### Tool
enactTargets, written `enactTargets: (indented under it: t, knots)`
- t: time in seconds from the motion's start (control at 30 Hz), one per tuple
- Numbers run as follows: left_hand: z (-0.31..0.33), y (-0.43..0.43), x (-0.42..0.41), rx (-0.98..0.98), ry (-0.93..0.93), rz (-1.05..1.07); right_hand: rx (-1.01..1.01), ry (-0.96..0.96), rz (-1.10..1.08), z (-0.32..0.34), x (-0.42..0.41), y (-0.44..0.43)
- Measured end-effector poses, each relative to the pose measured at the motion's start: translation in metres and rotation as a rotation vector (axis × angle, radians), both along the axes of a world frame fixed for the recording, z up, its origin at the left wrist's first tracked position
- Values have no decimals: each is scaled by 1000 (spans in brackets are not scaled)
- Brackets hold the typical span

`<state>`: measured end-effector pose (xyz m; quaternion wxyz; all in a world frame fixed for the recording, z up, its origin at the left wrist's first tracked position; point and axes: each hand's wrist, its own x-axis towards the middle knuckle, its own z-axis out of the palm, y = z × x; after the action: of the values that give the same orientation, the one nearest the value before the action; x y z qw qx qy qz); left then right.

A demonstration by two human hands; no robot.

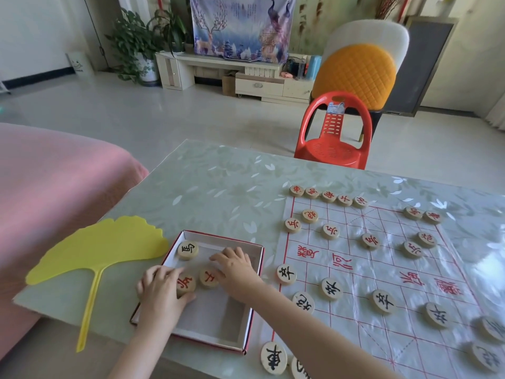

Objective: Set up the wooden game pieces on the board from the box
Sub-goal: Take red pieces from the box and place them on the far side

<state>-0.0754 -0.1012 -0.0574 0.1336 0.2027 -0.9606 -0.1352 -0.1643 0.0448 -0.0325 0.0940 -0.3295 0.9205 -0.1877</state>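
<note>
Both hands are reaching into the shallow red-edged cardboard box (247, 326) lying on the table left of the clear plastic game board with red grid lines (382, 272). The left hand (161, 287) is curling its fingers and thumb around a round wooden piece with a red character (186, 283). The right hand (235, 268) is resting loosely spread, fingers down beside a second red-marked wooden disc (208, 277); whether it is gripping anything I cannot tell. A black-marked wooden disc (188, 250) is lying at the box's far left corner.

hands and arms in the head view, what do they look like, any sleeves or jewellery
Both are bare: the left hand and right hand show no gloves, and no rings, watch or bracelet are visible. Both forearms are uncovered as far as the bottom edge of the frame, with no sleeve in view. The fingers look small and short.
</note>
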Motion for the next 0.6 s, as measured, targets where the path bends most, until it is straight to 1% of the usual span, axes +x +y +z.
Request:
enactTargets:
  t: [0.1,0.17,0.23,0.33,0.43,0.6]
  knots:
    - [-4,-3,3,-47,37,-19,-8,-96,63,-2,6,2]
    - [-4,-3,4,-44,39,-23,-18,-99,78,-2,7,2]
    - [0,-1,3,-26,17,-12,-53,-107,46,-3,7,-1]
    - [9,5,1,47,2,24,-101,-141,-15,-2,9,0]
    - [21,17,-2,163,44,47,-205,-176,-67,8,7,13]
    - [40,40,-13,255,47,-3,-380,-265,-202,35,5,54]
